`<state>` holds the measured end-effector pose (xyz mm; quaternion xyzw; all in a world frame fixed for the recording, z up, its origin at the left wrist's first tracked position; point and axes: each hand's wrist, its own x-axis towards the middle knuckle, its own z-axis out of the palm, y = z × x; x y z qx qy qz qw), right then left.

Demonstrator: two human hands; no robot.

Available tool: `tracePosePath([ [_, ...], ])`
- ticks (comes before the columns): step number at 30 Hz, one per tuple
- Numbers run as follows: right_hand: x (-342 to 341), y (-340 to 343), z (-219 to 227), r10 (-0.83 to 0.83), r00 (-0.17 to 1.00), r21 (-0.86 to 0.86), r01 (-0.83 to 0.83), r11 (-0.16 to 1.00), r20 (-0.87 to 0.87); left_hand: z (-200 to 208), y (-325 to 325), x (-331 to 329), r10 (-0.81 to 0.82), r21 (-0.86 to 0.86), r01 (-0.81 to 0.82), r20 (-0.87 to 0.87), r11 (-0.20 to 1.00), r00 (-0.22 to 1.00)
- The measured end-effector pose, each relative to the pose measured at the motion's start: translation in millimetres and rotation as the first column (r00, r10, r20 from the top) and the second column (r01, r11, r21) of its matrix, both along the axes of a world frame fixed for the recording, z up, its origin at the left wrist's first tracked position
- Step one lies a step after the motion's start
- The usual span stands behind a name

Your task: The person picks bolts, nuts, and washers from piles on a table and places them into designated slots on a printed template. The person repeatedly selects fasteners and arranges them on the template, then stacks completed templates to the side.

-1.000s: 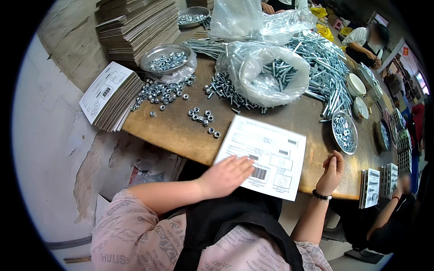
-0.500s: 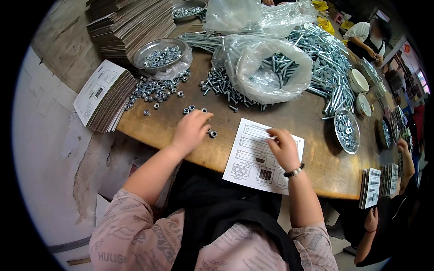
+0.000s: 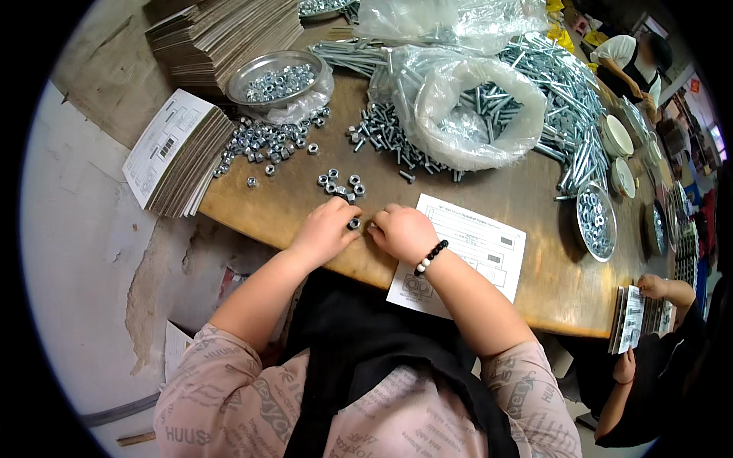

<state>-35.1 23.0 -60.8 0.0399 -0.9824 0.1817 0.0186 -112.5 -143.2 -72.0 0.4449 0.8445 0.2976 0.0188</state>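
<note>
**A:** Head cam, only view we've got. Both hands meet at the near edge of the wooden table (image 3: 489,191). Left hand (image 3: 324,233) has its fingertips pinched narrow on a single hex nut (image 3: 353,223); the nut sits at the thumb-side tip, pointing toward the other hand. Right hand (image 3: 403,231) is curled, fingers bunched toward that same nut. Can't tell if it's actually holding anything, the knuckles hide it.

**B:** So which hand's closer to the spare nuts?

**A:** Left. The little cluster of loose nuts (image 3: 340,183) lies just beyond its fingertips, farther up the table. I count about seven there, give or take. The nut's too small to read which way its hole faces.

**B:** And the rest?

**A:** One printed sheet (image 3: 477,248) under the right wrist, one beaded bracelet (image 3: 429,256), one clear bag of bolts (image 3: 473,114), one steel dish of nuts (image 3: 279,80) top left, one stack of folded cards (image 3: 179,153). Another person's hands at the right edge hold a card bundle (image 3: 632,317).
</note>
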Motion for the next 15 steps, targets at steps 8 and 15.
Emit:
tracePosePath([
  [8,5.4,4.8,-13.3,-0.062,0.993,-0.054,0.057,0.997,-0.101,-4.7,7.9,1.8,0.062,-0.015,-0.065,-0.141,0.998,0.988],
  [15,83.4,35.0,21.8,-0.153,0.983,-0.216,0.129,0.968,-0.100,16.7,22.8,52.8,-0.202,0.126,0.184,0.146,0.975,0.969],
])
